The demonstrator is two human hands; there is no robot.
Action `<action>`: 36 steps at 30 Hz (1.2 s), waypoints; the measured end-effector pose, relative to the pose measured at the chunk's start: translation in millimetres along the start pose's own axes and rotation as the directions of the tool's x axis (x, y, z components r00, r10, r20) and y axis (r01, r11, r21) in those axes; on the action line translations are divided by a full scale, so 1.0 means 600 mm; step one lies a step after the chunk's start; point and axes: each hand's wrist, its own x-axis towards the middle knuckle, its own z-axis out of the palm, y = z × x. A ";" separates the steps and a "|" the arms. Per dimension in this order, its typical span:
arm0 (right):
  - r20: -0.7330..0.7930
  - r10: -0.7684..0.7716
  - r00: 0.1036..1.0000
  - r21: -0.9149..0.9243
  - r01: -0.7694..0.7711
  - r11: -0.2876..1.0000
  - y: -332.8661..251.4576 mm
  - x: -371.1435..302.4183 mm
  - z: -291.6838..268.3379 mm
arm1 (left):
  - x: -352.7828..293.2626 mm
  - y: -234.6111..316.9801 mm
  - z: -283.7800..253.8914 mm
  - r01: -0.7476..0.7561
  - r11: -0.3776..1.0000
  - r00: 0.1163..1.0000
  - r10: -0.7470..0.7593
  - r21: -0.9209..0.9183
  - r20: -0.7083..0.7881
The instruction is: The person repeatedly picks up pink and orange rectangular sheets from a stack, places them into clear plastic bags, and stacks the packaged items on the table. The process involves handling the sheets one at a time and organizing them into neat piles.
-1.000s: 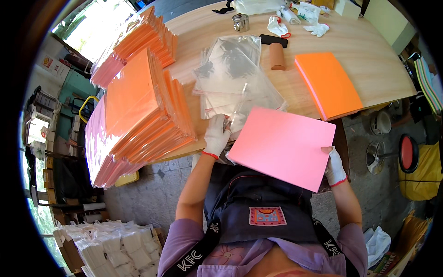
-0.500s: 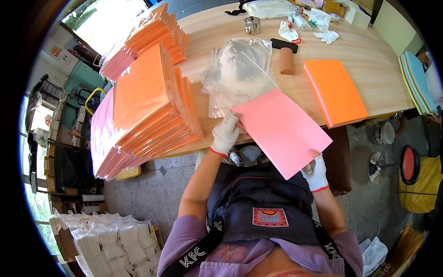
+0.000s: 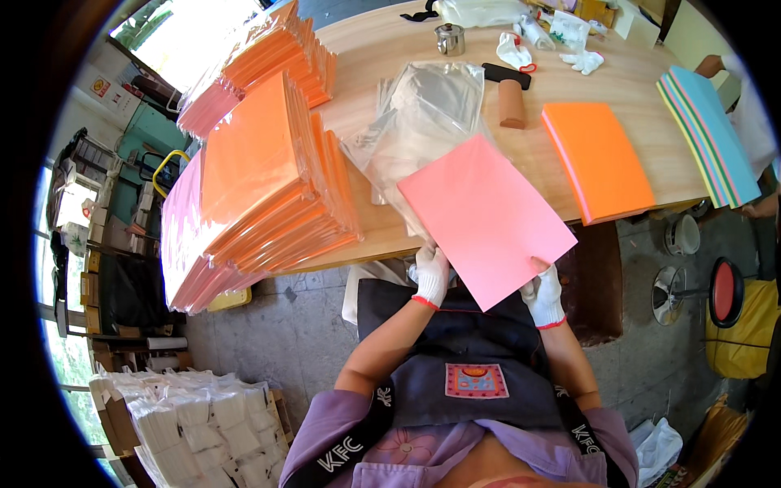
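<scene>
My right hand [image 3: 543, 296], in a white glove with a red cuff, grips the lower right corner of the pink paper [image 3: 488, 220], its bare-looking thumb on top. The paper lies tilted over the table's front edge and covers the near part of a clear plastic bag [image 3: 435, 102]. My left hand [image 3: 431, 275], gloved the same way, is closed beside the paper's lower left edge. Its fingertips seem to pinch the bag's near edge, though the paper partly hides this. Whether the paper is one sheet or several I cannot tell.
Bagged orange and pink paper stacks [image 3: 252, 163] fill the table's left. To the right lie a brown block [image 3: 511, 104], a black object [image 3: 506, 76] and an orange paper stack [image 3: 598, 159]. A co-worker's hand [image 3: 763, 205] is at a multicoloured stack [image 3: 712, 134]. A metal cup [image 3: 449, 39] stands behind.
My left hand has slid down toward me along the paper's left edge. The pink paper has shifted slightly left and nearer. The co-worker's multicoloured stack has moved left onto the table.
</scene>
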 end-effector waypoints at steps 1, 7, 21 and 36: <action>-0.009 -0.019 1.000 -0.028 0.018 0.999 -0.001 0.003 0.006 | 0.000 -0.012 -0.009 -0.009 0.999 0.999 0.007 0.051 0.034; 0.056 -0.034 0.998 -0.121 0.041 0.992 0.010 0.003 0.038 | -0.044 -0.013 -0.044 -0.149 0.940 0.954 0.054 0.309 0.295; -0.136 0.025 0.990 -0.056 -0.033 0.998 0.092 0.045 0.073 | -0.058 0.004 -0.096 0.330 0.905 0.878 -0.398 0.267 0.266; 0.147 -0.076 0.986 0.094 0.063 0.994 0.097 0.126 0.102 | -0.048 0.031 -0.111 0.426 0.873 0.840 -0.479 0.237 0.255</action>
